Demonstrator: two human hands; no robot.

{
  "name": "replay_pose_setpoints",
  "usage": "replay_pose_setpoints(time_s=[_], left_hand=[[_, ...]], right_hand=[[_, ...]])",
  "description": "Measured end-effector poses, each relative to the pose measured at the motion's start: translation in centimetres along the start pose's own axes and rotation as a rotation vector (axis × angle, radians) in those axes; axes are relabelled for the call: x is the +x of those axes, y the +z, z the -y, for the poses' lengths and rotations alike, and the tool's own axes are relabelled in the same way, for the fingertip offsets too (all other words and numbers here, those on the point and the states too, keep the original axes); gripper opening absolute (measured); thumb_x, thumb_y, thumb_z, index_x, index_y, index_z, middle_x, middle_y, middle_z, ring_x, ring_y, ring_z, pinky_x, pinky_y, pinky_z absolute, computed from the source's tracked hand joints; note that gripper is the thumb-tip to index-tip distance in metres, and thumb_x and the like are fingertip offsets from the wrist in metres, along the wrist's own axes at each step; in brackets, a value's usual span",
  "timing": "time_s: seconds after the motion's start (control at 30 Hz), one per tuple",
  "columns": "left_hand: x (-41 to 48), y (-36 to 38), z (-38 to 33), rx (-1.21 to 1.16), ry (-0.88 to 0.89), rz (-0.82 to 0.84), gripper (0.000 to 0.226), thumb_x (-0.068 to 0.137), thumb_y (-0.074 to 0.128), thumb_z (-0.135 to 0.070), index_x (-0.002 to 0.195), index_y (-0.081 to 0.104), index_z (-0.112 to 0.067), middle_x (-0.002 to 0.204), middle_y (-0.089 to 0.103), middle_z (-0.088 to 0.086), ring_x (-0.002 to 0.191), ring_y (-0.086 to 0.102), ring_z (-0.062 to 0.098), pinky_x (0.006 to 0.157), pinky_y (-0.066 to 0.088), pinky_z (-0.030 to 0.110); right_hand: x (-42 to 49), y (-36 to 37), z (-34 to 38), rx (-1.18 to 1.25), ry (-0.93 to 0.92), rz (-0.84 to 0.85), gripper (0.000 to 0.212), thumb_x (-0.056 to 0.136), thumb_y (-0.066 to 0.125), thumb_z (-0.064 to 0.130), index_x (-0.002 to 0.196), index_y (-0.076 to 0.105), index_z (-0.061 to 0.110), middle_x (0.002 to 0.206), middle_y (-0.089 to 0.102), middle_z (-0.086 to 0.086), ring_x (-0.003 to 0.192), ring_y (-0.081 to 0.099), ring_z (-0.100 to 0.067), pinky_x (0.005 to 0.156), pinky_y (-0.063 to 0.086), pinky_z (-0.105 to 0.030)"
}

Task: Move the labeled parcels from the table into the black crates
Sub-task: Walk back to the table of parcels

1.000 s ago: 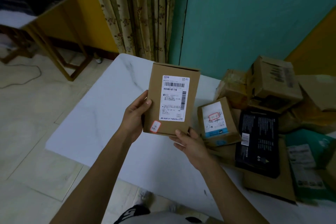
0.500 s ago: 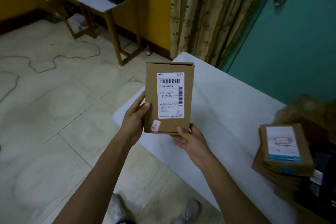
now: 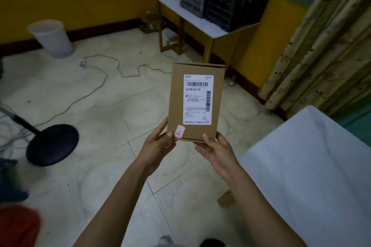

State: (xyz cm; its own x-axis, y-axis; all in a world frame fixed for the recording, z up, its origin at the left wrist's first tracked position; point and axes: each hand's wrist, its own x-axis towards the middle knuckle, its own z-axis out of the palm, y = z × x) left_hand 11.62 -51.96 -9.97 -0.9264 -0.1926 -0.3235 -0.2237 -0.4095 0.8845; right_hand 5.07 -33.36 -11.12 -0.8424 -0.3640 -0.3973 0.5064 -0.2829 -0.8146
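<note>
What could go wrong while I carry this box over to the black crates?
The left hand and right hand pinch the box only at its bottom edge, so it may tip or slip. A loose cable snakes across the floor before the crates; a foot could catch. The crates already hold things, so it might not sit flat.

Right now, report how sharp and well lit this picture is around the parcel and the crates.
Head view: the parcel is sharp, its barcode crisp, small print unreadable. Head view: dim light leaves the black crates murky and soft. Head view: the wide lens bows the curtain, and the red shape at bottom left is blurred.
</note>
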Motion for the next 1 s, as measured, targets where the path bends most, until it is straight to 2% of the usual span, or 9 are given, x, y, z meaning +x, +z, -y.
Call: replay_pose_setpoints(time_s=[0.17, 0.4, 0.5, 0.6, 0.77, 1.0], left_hand=[[5.0, -4.0, -2.2, -0.092, 0.003, -0.072, 0.048, 0.093, 0.056, -0.01, 0.136, 0.048, -0.03, 0.109, 0.073, -0.001, 0.108, 0.066, 0.019, 0.096, 0.049, 0.035], [17.2, -8.0, -6.4, -0.067, 0.001, -0.142, 0.047, 0.094, 0.055, -0.007, 0.139, 0.048, -0.019, 0.099, 0.073, 0.008, 0.103, 0.065, 0.022, 0.089, 0.051, 0.03], [23.2, -9.4, -9.7, -0.053, 0.019, -0.165, 0.047, 0.094, 0.054, -0.005, 0.139, 0.048, -0.017, 0.099, 0.073, 0.009, 0.099, 0.066, 0.02, 0.086, 0.052, 0.028], [29.2, -10.4, -13.3, -0.067, 0.032, -0.2, 0.047, 0.094, 0.056, -0.006, 0.138, 0.048, -0.017, 0.108, 0.071, 0.011, 0.104, 0.066, 0.022, 0.086, 0.051, 0.028], [38.4, -10.6, -18.6, -0.092, 0.087, -0.22, 0.043, 0.092, 0.059, -0.01, 0.134, 0.051, -0.018, 0.109, 0.072, 0.008, 0.1, 0.069, 0.021, 0.081, 0.054, 0.025], [52.8, -11.3, -23.9, -0.125, 0.08, -0.154, 0.039, 0.091, 0.059, -0.008, 0.129, 0.054, -0.019, 0.102, 0.074, 0.008, 0.095, 0.071, 0.021, 0.075, 0.057, 0.023]], right_hand=[[6.1, 4.1, -0.2, 0.037, 0.045, 0.008, 0.026, 0.091, 0.06, 0.007, 0.117, 0.058, 0.013, 0.106, 0.073, -0.007, 0.095, 0.071, -0.024, 0.077, 0.058, -0.03], [19.0, 8.6, 1.4, 0.078, 0.052, 0.023, 0.022, 0.094, 0.056, 0.005, 0.115, 0.057, 0.01, 0.101, 0.075, -0.005, 0.094, 0.072, -0.022, 0.075, 0.058, -0.027], [25.6, 11.1, 3.8, 0.032, 0.053, 0.06, 0.023, 0.094, 0.055, 0.006, 0.117, 0.056, 0.01, 0.1, 0.075, -0.004, 0.095, 0.072, -0.022, 0.077, 0.058, -0.027], [31.8, 13.6, 6.9, -0.017, 0.045, 0.074, 0.025, 0.094, 0.057, 0.008, 0.119, 0.056, 0.012, 0.103, 0.075, -0.003, 0.098, 0.071, -0.022, 0.08, 0.058, -0.029], [40.8, 16.7, 12.1, -0.079, 0.027, 0.064, 0.022, 0.094, 0.058, 0.012, 0.114, 0.059, 0.021, 0.104, 0.074, -0.002, 0.096, 0.071, -0.02, 0.078, 0.057, -0.029], [53.4, 19.3, 17.0, 0.02, -0.018, -0.008, 0.022, 0.095, 0.057, 0.014, 0.114, 0.059, 0.024, 0.101, 0.075, 0.002, 0.096, 0.072, -0.019, 0.077, 0.055, -0.03]])
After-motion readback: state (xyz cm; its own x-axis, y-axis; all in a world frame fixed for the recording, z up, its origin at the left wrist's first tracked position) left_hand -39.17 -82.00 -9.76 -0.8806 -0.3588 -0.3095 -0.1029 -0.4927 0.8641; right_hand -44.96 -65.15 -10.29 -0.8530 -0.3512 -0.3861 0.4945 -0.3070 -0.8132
